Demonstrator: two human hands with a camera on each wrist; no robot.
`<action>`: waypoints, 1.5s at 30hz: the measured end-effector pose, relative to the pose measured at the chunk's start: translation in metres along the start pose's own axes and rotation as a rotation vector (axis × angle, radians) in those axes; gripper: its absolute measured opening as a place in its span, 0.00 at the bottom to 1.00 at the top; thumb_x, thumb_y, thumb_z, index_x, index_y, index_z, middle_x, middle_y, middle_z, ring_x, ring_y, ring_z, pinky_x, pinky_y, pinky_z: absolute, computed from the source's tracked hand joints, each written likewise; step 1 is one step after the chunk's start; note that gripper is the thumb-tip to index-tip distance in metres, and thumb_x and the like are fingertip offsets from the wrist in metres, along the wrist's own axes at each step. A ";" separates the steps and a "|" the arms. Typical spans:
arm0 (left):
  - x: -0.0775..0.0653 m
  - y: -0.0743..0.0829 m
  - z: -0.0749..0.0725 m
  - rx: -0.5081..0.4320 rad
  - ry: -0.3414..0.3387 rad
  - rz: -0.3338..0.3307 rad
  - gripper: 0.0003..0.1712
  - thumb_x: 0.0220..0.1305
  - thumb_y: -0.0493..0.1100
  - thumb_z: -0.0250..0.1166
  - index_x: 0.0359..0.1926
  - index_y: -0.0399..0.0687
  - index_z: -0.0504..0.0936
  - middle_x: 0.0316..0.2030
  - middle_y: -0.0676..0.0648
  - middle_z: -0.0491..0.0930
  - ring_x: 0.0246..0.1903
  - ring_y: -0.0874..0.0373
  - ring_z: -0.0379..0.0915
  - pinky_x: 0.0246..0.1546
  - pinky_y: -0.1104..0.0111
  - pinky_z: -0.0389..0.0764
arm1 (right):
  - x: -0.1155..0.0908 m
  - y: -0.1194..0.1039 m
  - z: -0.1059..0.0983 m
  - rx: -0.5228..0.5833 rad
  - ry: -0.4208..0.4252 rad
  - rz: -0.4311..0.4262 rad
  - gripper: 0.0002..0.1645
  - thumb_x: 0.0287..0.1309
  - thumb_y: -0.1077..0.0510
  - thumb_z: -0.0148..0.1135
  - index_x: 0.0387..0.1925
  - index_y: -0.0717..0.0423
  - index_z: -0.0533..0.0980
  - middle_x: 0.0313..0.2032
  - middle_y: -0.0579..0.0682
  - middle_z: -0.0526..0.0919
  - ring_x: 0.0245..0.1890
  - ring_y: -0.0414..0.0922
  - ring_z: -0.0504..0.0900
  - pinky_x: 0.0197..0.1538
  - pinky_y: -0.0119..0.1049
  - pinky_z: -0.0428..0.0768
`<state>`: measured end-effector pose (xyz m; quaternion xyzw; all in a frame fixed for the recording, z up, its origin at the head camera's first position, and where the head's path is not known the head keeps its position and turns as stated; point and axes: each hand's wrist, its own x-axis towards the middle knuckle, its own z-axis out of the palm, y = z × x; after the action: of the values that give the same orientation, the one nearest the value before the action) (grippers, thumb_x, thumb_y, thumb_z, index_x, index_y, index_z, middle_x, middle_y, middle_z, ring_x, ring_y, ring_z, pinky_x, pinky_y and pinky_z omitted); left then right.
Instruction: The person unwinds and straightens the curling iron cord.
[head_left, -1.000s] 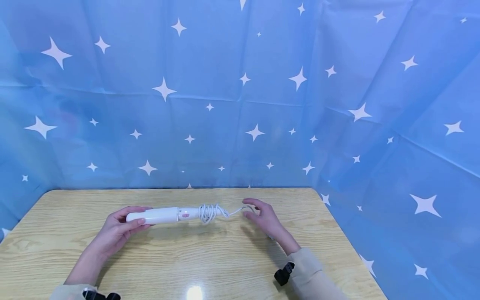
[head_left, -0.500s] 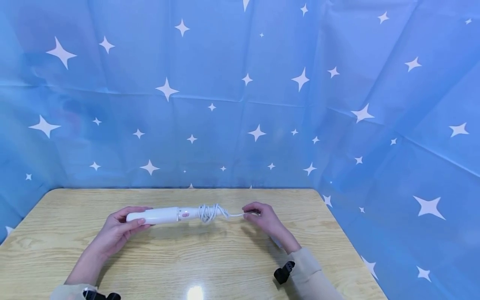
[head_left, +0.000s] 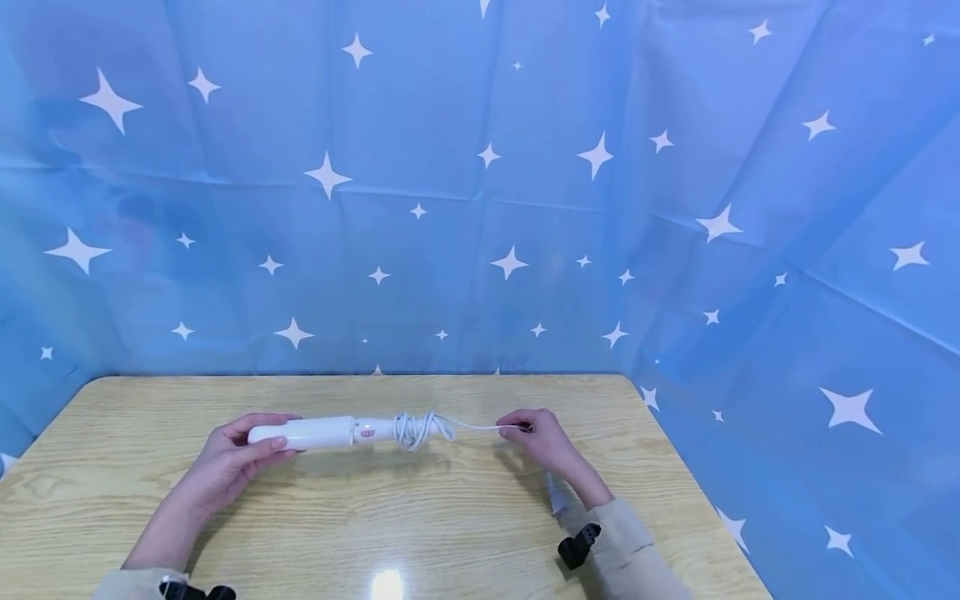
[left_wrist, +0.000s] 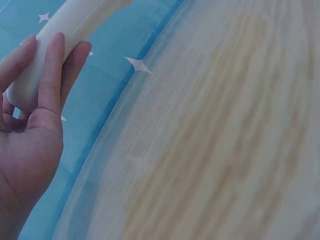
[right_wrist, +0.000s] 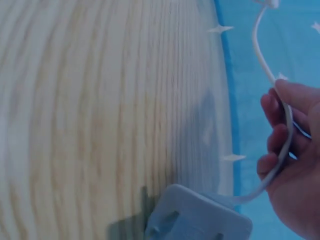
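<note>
A white wand-shaped electric appliance (head_left: 318,432), like a hair styler, is held level above the table in the head view. Thumb and fingers of my left hand (head_left: 232,454) grip its rounded left end; the left wrist view shows the same grip on the smooth white body (left_wrist: 50,55). Near its right end is a pink switch (head_left: 367,433), and a white cord (head_left: 411,432) is wound in several loops round that end. My right hand (head_left: 543,437) pinches the cord's free stretch, drawn out to the right. In the right wrist view a pale plug (right_wrist: 200,215) hangs from the cord below the palm.
The wood-grain table (head_left: 420,525) lies under both hands. A blue curtain with white stars (head_left: 450,208) rises behind the table and along its right side. Each wrist carries a small black camera (head_left: 579,546).
My right fingers have closed on the cord and moved slightly right, pulling the free stretch longer and straighter. The left hand and the appliance have hardly moved.
</note>
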<state>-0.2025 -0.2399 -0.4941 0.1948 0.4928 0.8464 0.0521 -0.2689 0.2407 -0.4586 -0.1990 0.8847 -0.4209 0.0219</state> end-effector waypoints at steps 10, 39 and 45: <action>-0.004 0.001 -0.006 0.018 -0.001 -0.005 0.24 0.69 0.17 0.51 0.57 0.35 0.83 0.57 0.44 0.81 0.55 0.53 0.77 0.56 0.58 0.85 | 0.000 0.008 -0.014 0.051 0.056 0.014 0.12 0.71 0.60 0.64 0.48 0.62 0.86 0.45 0.58 0.88 0.43 0.50 0.86 0.45 0.38 0.89; 0.000 0.002 -0.005 0.075 0.032 -0.020 0.23 0.69 0.18 0.54 0.57 0.37 0.84 0.56 0.45 0.82 0.55 0.54 0.76 0.55 0.57 0.86 | -0.005 0.009 -0.044 -0.107 0.149 -0.033 0.10 0.67 0.60 0.68 0.45 0.62 0.88 0.33 0.46 0.85 0.30 0.44 0.72 0.30 0.32 0.73; 0.000 0.003 -0.003 0.082 0.027 -0.026 0.23 0.68 0.18 0.54 0.56 0.38 0.85 0.56 0.45 0.82 0.54 0.52 0.77 0.55 0.57 0.86 | -0.001 0.014 -0.043 -0.199 0.147 -0.119 0.07 0.65 0.61 0.70 0.42 0.58 0.89 0.31 0.40 0.83 0.30 0.41 0.69 0.30 0.33 0.71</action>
<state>-0.2034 -0.2441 -0.4932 0.1787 0.5303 0.8273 0.0485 -0.2817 0.2808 -0.4420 -0.2210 0.9080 -0.3449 -0.0877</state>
